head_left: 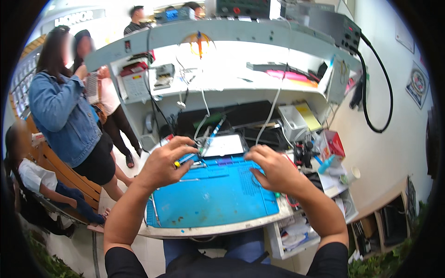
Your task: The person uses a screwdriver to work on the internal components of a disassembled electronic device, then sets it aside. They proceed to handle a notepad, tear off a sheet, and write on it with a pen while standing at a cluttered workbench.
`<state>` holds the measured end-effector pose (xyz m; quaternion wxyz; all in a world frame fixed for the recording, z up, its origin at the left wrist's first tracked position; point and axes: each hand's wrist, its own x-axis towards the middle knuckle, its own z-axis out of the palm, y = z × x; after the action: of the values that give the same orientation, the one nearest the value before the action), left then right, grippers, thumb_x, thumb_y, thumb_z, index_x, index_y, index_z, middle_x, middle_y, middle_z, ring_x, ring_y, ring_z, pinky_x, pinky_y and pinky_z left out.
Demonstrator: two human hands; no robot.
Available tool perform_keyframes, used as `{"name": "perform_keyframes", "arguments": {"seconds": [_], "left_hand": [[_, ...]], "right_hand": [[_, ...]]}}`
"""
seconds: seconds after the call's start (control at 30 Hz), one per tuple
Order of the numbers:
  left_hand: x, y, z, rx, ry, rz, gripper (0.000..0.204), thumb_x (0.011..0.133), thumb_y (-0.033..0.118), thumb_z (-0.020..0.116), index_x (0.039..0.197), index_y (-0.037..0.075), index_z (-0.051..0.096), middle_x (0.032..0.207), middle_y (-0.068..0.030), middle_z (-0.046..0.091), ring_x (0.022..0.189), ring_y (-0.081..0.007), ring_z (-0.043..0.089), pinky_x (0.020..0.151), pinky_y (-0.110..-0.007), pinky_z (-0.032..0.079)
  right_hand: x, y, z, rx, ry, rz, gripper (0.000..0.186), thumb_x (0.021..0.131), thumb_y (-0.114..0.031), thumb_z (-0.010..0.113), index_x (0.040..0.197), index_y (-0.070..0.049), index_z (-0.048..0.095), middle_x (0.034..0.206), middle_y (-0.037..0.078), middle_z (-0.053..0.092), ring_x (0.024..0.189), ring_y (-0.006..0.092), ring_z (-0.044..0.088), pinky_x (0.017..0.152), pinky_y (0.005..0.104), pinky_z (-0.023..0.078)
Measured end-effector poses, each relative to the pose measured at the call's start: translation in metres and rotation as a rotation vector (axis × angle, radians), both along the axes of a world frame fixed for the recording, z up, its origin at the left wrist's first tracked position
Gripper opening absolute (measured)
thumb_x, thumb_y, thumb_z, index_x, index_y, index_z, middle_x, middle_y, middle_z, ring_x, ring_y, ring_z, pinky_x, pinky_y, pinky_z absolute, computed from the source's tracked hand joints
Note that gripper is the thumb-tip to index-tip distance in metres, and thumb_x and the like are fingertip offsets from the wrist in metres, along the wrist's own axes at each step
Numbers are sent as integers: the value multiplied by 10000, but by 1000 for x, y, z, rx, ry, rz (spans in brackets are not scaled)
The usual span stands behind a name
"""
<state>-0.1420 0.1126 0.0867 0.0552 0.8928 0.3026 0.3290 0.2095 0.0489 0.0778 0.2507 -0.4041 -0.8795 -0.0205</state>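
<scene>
Two bare hands over a blue work mat (218, 194) on a small white bench (208, 230), forearms entering from the lower edge. Left hand (164, 164) at the mat's upper-left corner, fingers curled and loosely spread, thumb and forefinger closed on a thin blue-handled tool (211, 137) slanting up and away toward the back of the bench; yellow ring on one finger. Right hand (273, 169) above the mat's upper-right part, fingers bent and half open, palm down, nothing plainly in it; contact with the mat impossible to tell. Between the two hands, just beyond the mat's far edge, a flat device with a pale screen (224, 145), lying face up, tool tip close beside its left edge. Thin metal tweezers (192, 179) flat on the mat near the left hand. Right of the mat, a cluttered corner: a red box (334, 142), a small paper cup (352, 175), a black fixture (303, 153), loose papers. Behind, a white shelf (222, 88) with cables hanging down, a grey bin (293, 121), pink items further back. Off to the left, beyond the bench, a person in a denim jacket (62, 116) standing, another seated lower down (34, 178).
</scene>
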Motion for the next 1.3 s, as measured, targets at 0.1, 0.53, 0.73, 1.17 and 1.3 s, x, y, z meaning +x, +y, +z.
{"name": "perform_keyframes", "arguments": {"seconds": [0.1,0.53,0.73,1.17,1.3], "left_hand": [[-10,5,5,3,-8,19,311,868,88,848,1172,102,784,1286,-113,729,1210,-329,731,1017,-418,607],[-97,16,-14,-171,-360,340,163,962,91,792,1108,19,806,744,5,664,640,-36,510,570,-242,384],[-79,16,-40,-205,-261,295,166,907,94,810,1034,-13,796,673,-13,540,605,-91,458,568,-295,365],[61,75,-49,-50,59,-19,146,939,135,759,1059,59,791,941,-133,730,834,-333,733,774,-438,585],[82,146,-75,-22,171,211,142,955,125,732,1069,69,797,1001,-166,745,981,-387,739,871,-481,586]], "right_hand": [[15,-9,-5,-41,30,-30,295,921,-87,769,1191,3,693,1189,180,675,1129,390,662,961,464,569],[8,-108,-81,-285,309,-175,67,936,-24,773,986,-11,730,896,137,722,787,342,721,700,409,568],[12,-122,-84,-289,370,-253,98,923,15,769,1004,-16,724,902,124,712,801,293,731,710,394,573],[61,61,-62,-61,113,-380,215,924,5,604,1066,23,764,1077,225,749,1001,436,732,934,506,586],[6,120,-62,-295,49,-212,218,920,-14,605,1056,37,768,1022,257,764,1020,455,735,945,509,582]]}}
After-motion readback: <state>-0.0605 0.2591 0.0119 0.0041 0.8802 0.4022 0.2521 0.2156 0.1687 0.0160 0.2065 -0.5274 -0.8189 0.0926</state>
